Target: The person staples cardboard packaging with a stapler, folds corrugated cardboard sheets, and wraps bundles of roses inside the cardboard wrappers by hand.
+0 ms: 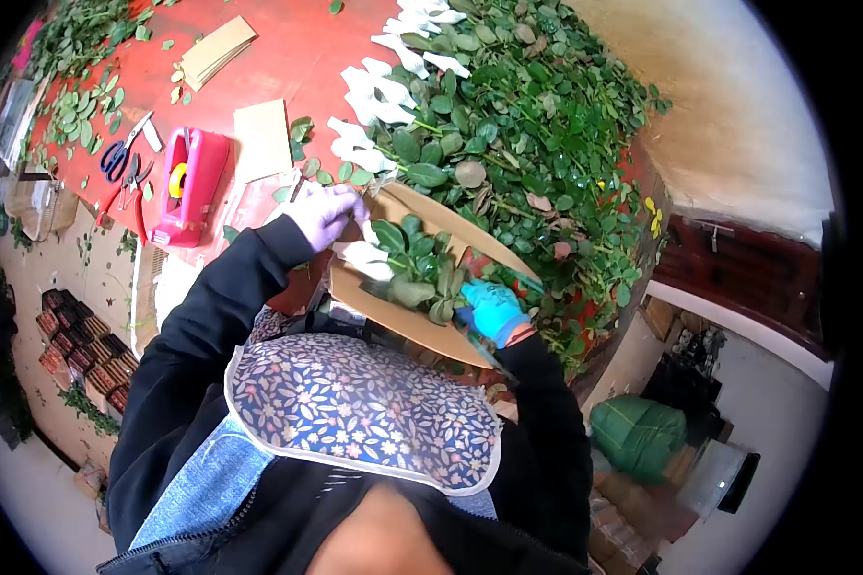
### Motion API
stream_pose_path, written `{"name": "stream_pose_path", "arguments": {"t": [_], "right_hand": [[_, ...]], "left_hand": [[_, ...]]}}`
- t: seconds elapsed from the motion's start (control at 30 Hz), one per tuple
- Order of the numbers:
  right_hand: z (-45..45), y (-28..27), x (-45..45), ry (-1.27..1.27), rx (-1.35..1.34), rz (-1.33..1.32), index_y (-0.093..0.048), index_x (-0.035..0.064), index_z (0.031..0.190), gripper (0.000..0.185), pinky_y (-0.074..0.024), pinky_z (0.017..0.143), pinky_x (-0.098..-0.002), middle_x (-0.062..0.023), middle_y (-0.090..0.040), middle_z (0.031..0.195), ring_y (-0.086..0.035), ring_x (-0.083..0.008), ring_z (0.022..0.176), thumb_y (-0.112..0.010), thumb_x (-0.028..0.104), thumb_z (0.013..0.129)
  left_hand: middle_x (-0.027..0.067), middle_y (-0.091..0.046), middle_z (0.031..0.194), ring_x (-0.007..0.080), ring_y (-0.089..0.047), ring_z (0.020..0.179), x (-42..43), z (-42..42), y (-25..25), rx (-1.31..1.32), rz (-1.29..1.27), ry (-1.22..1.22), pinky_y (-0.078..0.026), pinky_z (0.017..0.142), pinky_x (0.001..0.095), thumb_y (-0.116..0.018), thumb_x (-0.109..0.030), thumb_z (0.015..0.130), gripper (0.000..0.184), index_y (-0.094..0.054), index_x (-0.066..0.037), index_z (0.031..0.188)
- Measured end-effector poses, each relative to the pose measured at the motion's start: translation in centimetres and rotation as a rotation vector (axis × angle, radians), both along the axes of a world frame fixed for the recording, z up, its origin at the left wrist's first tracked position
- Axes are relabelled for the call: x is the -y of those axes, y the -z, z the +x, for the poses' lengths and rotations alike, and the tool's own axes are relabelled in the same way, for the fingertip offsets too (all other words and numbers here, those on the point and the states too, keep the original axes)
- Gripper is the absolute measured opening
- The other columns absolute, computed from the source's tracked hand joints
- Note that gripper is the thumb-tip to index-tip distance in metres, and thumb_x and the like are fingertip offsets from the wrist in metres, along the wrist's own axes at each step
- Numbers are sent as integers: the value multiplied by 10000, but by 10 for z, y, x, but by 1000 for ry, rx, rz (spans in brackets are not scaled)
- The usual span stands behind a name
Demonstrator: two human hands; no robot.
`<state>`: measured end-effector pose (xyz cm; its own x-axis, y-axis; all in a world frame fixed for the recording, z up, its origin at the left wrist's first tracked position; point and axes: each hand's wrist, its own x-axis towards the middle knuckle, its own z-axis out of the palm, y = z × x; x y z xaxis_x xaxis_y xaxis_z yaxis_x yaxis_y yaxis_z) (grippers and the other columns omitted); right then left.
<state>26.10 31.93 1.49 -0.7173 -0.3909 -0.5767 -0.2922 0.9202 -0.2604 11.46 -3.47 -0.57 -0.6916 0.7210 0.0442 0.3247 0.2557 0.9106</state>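
In front of me is a bent cardboard sheet (408, 321), its sides raised around a few leafy stems (417, 264). A white-wrapped flower head (364, 257) lies at the sheet's left end. My left hand (328, 213), in a lavender glove, is at the sheet's upper left corner with its fingers pinched together; what they hold is hidden. My right hand (494, 311), in a bright blue glove, reaches in at the sheet's right end and closes around the stems under the leaves.
A large heap of leafy stems (547, 144) with white-wrapped heads (374, 96) covers the red table's (297, 48) right side. To the left are a pink tape dispenser (197, 182), scissors (120, 153), red-handled pruners (129, 192) and cardboard pieces (262, 142).
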Motion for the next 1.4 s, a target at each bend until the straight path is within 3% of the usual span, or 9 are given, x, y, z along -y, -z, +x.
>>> {"name": "stream_pose_path", "arguments": {"t": [0.1,0.17,0.23,0.33,0.5,0.87,1.13,1.2,1.4], "right_hand": [[-2,-10,-1,-1,-70,-99,-594,63,1004,284,-499,707,-472,-164,-641,894,-642,-353,816,-662,261,812],[-4,-17,1,55,-10,-127,-594,46,1026,304,-493,708,-474,-159,-638,895,-634,-352,828,-672,250,815],[4,6,-21,61,-16,-112,-598,20,1132,395,-512,762,-454,-177,-655,960,-641,-364,872,-682,252,824],[6,2,-34,331,-314,-372,-550,4,1294,539,-513,893,-393,-215,-653,1122,-641,-380,994,-705,148,798],[-2,-2,-46,362,-226,-277,-575,7,1265,502,-517,867,-415,-218,-649,1114,-633,-364,1011,-677,109,785],[14,31,-17,82,-100,52,-560,49,1257,516,-530,689,-443,-185,-667,929,-662,-328,783,-656,338,841],[-22,-14,9,221,-417,-130,-568,100,1184,434,-510,692,-460,-160,-616,925,-616,-357,800,-670,205,775],[-22,-8,16,194,-375,-64,-575,109,1140,376,-510,675,-452,-147,-612,899,-621,-347,794,-656,190,781],[-28,2,32,139,-332,-20,-583,146,1064,283,-506,629,-439,-106,-609,848,-635,-311,737,-644,188,791]], "left_hand": [[128,-659,1067,316,-618,1026,-19,-5,16,-78,271,158,-493,888,398,-413,134,687,565,-617,-59,1178],[156,-662,1112,323,-618,1068,-22,-9,22,242,33,338,-483,931,393,-451,85,810,465,-597,-43,1232],[157,-705,977,271,-686,900,-30,-4,56,163,259,237,-529,812,355,-561,-260,978,352,-616,-23,1232],[134,-668,1145,200,-645,990,-18,-4,53,815,155,240,-516,848,363,-576,-385,962,458,-610,-12,1228],[112,-596,1171,329,-597,1036,-26,4,26,-210,-399,261,-485,895,444,-816,-235,662,547,-630,-115,1161],[37,-646,1041,265,-617,995,-20,21,55,-352,-153,351,-524,783,374,-707,-90,670,432,-695,-174,1094],[88,-630,1128,276,-598,1107,-20,20,46,-340,-173,370,-518,902,386,-678,-95,745,199,-686,-91,944],[74,-615,1135,254,-607,1043,-22,27,47,-150,-106,274,-521,833,379,-669,-95,749,252,-668,-94,1001],[104,-547,1284,308,-586,1080,-21,16,45,-608,-86,296,-510,889,407,-703,-120,710,446,-604,-64,1142]]}}
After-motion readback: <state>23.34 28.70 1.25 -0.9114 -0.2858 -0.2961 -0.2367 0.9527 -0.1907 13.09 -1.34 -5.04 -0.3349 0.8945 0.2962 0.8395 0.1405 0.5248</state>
